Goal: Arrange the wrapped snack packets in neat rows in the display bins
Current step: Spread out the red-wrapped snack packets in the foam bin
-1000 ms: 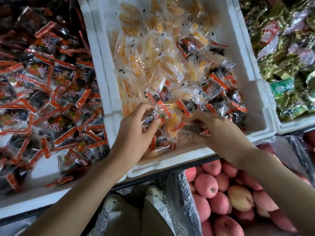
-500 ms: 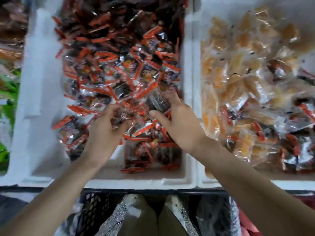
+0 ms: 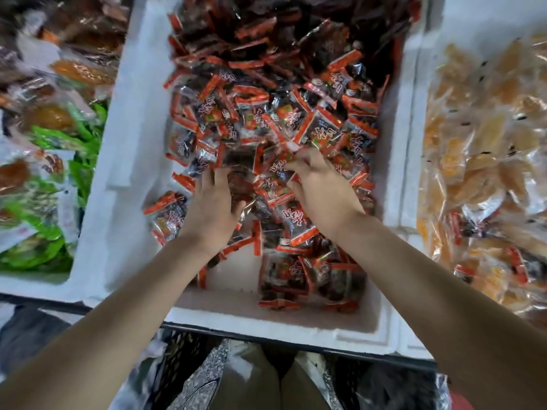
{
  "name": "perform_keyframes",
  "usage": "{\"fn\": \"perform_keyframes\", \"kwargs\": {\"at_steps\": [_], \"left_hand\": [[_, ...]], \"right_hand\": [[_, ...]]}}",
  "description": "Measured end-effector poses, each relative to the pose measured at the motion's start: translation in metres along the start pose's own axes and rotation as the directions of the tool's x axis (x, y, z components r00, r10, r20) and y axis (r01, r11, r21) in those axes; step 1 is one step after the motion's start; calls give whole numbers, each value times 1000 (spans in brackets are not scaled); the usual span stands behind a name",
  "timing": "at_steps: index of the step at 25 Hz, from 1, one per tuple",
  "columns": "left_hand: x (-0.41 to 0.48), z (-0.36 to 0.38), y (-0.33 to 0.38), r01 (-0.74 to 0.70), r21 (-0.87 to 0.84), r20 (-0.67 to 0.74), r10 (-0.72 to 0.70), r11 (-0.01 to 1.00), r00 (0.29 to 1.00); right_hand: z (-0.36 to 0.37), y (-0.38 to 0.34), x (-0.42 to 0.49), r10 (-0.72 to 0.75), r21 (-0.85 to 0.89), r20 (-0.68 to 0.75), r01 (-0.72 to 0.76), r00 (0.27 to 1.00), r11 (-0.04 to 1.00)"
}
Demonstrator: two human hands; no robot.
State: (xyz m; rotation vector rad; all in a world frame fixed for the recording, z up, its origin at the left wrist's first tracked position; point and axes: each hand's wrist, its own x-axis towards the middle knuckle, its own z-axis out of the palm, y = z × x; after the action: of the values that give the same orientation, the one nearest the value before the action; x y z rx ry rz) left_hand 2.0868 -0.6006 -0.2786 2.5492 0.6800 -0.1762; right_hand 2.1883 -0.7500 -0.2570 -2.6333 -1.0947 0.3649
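At the far left edge, a white foam bin (image 3: 17, 281) holds a loose mix of green-wrapped packets (image 3: 50, 137) and clear packets of orange-brown snacks (image 3: 80, 71), blurred and heaped without order. Next to it, the centre white foam bin (image 3: 130, 161) is filled with the red-and-black snack packets (image 3: 296, 113): clear wrappers with orange-red sealed ends and dark contents, piled loosely in every direction from the far wall down to the middle. Its near floor is partly bare at the left corner, while a small stack of the same packets (image 3: 307, 279) lies flat near the front wall.

Both hands are inside this bin, palms down on the pile. The left hand (image 3: 211, 208) rests among the packets with its fingers (image 3: 207, 180) spread and pressed into them; whether it grips any is not clear. The right hand (image 3: 322, 190) sits just beside it, its fingers (image 3: 299, 162) curled and pinching the edge of a packet.

To the right, another foam bin (image 3: 414, 119) touches the centre one and holds clear packets of yellow-orange pieces (image 3: 485, 137), with a few red-and-black strays (image 3: 461, 226) among them near the front.
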Motion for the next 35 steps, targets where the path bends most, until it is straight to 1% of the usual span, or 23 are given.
{"fn": "perform_keyframes", "kwargs": {"at_steps": [1,2,3,4,5,6,7,8,9,12,14,15,17,19,21,24,27,29,31,33,35], "left_hand": [[-1,-2,1,-14,67,-22,16,998,1000],[-2,-5,3,-39,122,-47,45,992,998],[-5,-8,7,-79,148,-79,92,986,993],[-9,-10,14,-137,144,-117,154,980,981],[-13,-11,23,-207,124,-165,226,970,960],[-19,-12,36,-277,108,-208,294,955,933],[-26,-10,51,-343,95,-223,355,935,908],[-34,-5,68,-406,80,-212,413,910,886],[-43,2,86,-472,56,-187,473,880,861],[-64,35,137,-649,-15,-95,645,760,758],[-70,62,169,-705,-52,-27,704,708,709],[-71,74,184,-711,-69,11,714,699,700],[-73,94,212,-697,-95,124,703,711,700],[-73,109,236,-656,-91,254,654,749,712],[-69,120,250,-625,-44,350,598,780,721],[-63,135,260,-613,24,391,557,790,733],[-62,140,261,-572,-2,434,516,820,738],[-61,139,260,-538,-50,406,509,842,759],[-63,132,259,-488,-125,342,499,864,796],[-64,123,260,-439,-196,274,479,877,834],[-63,117,263,-421,-245,189,469,873,863]], "right_hand": [[0,2,-3,-22,-42,88,26,996,999],[-2,4,-7,-51,-71,147,62,988,996],[-4,6,-15,-88,-76,150,101,985,992],[-6,8,-26,-120,-53,91,125,989,991],[-9,12,-41,-122,-2,-6,122,992,992],[-10,17,-58,-94,61,-128,102,987,993],[-13,26,-78,-48,112,-240,76,970,991],[-16,37,-99,-1,132,-301,43,954,990],[-20,51,-121,44,117,-333,-5,942,993],[-29,106,-184,224,74,-349,-211,910,975],[-32,146,-217,377,111,-278,-360,884,926],[-33,164,-229,426,126,-227,-408,876,904],[-32,194,-242,437,119,-144,-423,888,898],[-32,214,-243,450,127,-112,-436,886,891],[-32,225,-237,473,112,-95,-462,876,880],[-36,232,-229,449,32,-58,-448,892,894],[-47,232,-225,459,62,-39,-456,888,888],[-54,230,-227,448,55,-12,-446,894,893],[-59,229,-232,424,-2,20,-424,906,906],[-61,228,-239,394,-68,13,-392,919,917],[-60,231,-244,372,-45,-24,-372,928,927]]}}
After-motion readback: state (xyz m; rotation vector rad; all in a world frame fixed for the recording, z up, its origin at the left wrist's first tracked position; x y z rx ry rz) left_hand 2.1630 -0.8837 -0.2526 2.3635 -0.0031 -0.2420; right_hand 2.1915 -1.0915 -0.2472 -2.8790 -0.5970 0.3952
